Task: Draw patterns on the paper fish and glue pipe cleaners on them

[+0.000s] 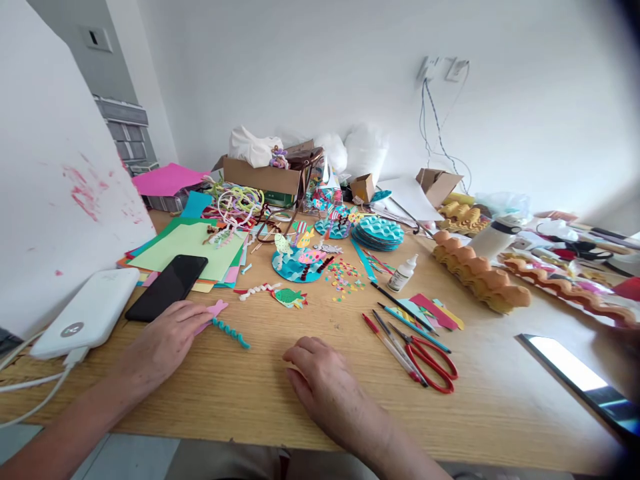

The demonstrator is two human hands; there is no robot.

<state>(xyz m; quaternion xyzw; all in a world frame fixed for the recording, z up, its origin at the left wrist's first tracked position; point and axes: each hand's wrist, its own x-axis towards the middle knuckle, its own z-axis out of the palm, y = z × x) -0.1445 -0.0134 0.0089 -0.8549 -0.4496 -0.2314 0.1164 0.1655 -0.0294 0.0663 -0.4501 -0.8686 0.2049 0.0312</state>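
Observation:
My left hand (167,333) lies on the table with its fingers closed over a pink paper cutout (218,308); most of the cutout is hidden under the fingers. A curled teal pipe cleaner (231,333) pokes out beside it. My right hand (320,373) rests on the wood, fingers loosely bent and thumb apart, with nothing visible in it. Beyond the hands lies a green paper fish (290,297) by a white twisted pipe cleaner (260,289). A blue round piece (285,270) behind them bears paper fish and brown pipe cleaners.
On the left are a black phone (167,287), a white power bank (87,313) and coloured paper (175,250). Right of my right hand lie pens (390,343), red-handled scissors (430,360) and a glue bottle (403,274). Egg cartons (480,273) and a tablet (575,373) are farther right.

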